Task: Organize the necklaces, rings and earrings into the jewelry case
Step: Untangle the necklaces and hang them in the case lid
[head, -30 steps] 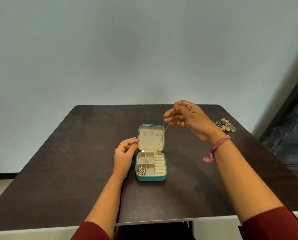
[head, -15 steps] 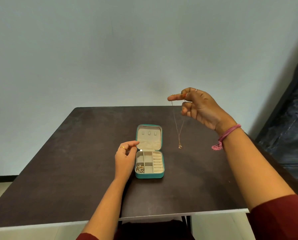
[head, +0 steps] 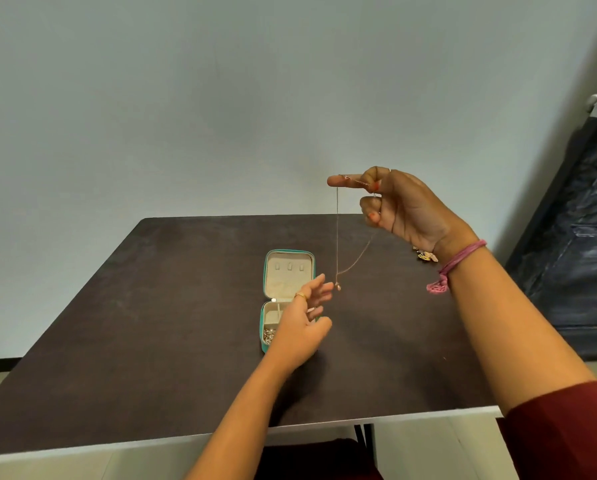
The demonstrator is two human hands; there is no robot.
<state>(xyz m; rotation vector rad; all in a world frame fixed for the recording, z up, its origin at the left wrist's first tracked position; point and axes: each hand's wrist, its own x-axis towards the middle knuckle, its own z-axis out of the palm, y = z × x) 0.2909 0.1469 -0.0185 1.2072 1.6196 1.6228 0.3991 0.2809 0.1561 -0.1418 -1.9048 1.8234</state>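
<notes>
Reaching up from beside the jewelry case [head: 287, 271], her open left hand [head: 305, 322] neared the pendant of the necklace [head: 337, 237]; her right hand [head: 399, 206] pinched its chain.

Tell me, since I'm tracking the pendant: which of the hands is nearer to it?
Left. The left hand reaches with its fingertips just beside the pendant; the right hand holds the chain well above it.
</notes>
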